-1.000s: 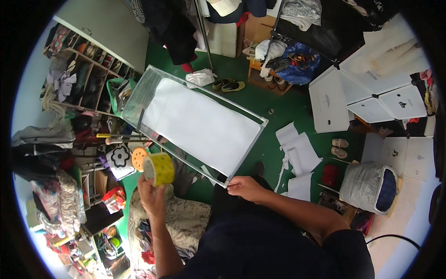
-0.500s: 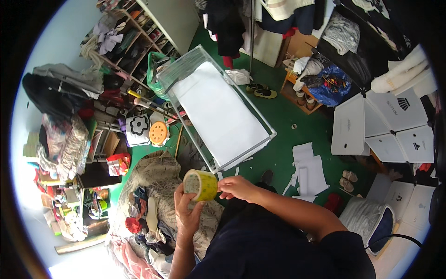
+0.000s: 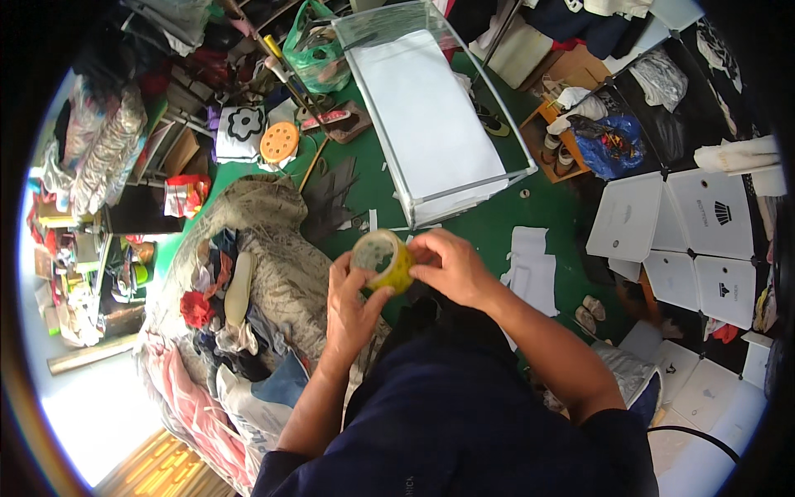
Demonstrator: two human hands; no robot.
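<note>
A wide roll of yellow tape (image 3: 401, 273) is held up in front of my body, with its open core facing up and to the left. My left hand (image 3: 352, 308) grips it from the left, thumb on the lower side and fingers at the core. On the right side, my right hand (image 3: 454, 269) is closed, its fingertips pinching at the tape's outer surface; whether a loose end is between them is hard to see. Beyond both hands stands a grey-edged, see-through rectangular frame (image 3: 414, 201) with a white panel (image 3: 431, 116) inside.
White paper sheets (image 3: 534, 273) lie on the green floor (image 3: 489, 228) to the right. A camouflage cover (image 3: 281, 257) with heaped clothes is at the left. White storage cubes (image 3: 708, 215) stand at the far right, and an orange round stool (image 3: 280, 142) at the upper left.
My view has shifted, so the frame sits higher in the picture. The right hand has come in closer to the roll and now pinches at its side. My left hand still holds the tape.
</note>
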